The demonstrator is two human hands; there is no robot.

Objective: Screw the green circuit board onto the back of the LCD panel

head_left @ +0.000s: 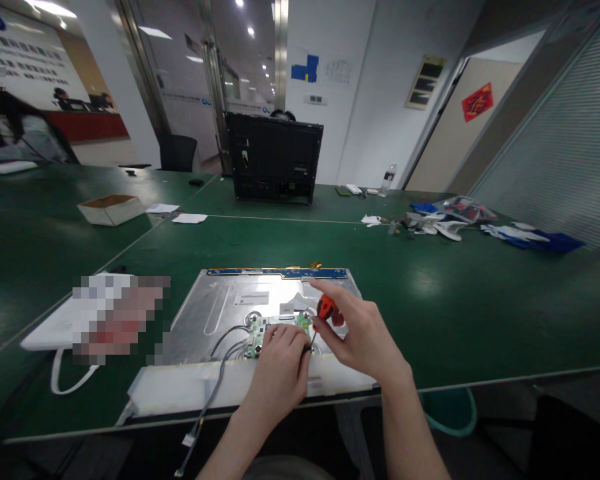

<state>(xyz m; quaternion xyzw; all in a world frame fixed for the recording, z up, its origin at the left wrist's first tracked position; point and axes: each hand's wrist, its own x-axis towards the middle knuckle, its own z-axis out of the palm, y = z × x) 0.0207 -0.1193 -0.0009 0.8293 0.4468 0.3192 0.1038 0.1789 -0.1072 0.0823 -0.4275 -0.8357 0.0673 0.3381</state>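
Note:
A flat metal display panel (pixel 195 333) lies on the green table, with a blue strip board (pixel 280 273) along its far edge. A green circuit board (pixel 255 337) is on its near middle part. In my right hand (pixel 363 333) is a red and black screwdriver (pixel 325 306), its thin shaft slanting down to the board's right edge. My left hand (pixel 286 357) rests over the board with its fingers curled together; whatever it pinches near the shaft tip is too small to name. Grey cables (pixel 215 387) run from the board over the near edge.
A black monitor housing (pixel 277 160) stands at the far side. On the left are an open box (pixel 111 209) and a white bag (pixel 55 327). Bags and small parts (pixel 430 221) lie at the back right, near a bottle (pixel 388 179). A person (pixel 25 137) sits far left.

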